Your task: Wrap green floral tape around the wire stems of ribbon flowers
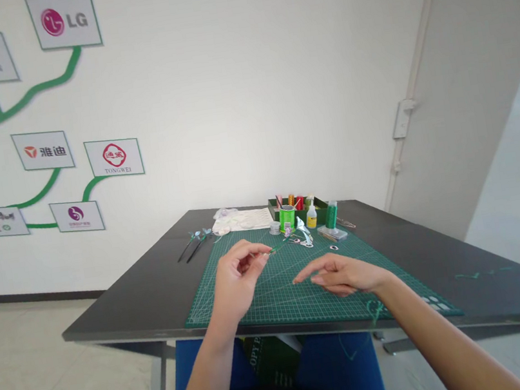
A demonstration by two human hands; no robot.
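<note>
Thumb and forefinger of my left hand (pixel 242 269) pinch a thin stem (pixel 272 251), green where it leaves the fingertips. It points away toward a small pale ornament (pixel 288 232), but I cannot tell whether the two are joined. To the right, my right hand (pixel 337 273) hovers low over the green cutting mat (pixel 275 297), forefinger stretched out and the other fingers curled in. Whatever those curled fingers hold, if anything, is hidden. A loose tangle of green thread (pixel 375 310) lies below my right wrist, at the mat's near edge.
Behind the hands stand a green can (pixel 287 217), a glue bottle (pixel 311 216), a green thread spool (pixel 332 215) and a dark box (pixel 321 208) of supplies. Two dark-stemmed pieces (pixel 198 246) lie left on the black table (pixel 148 296). White sheets (pixel 251 218) lie at the back.
</note>
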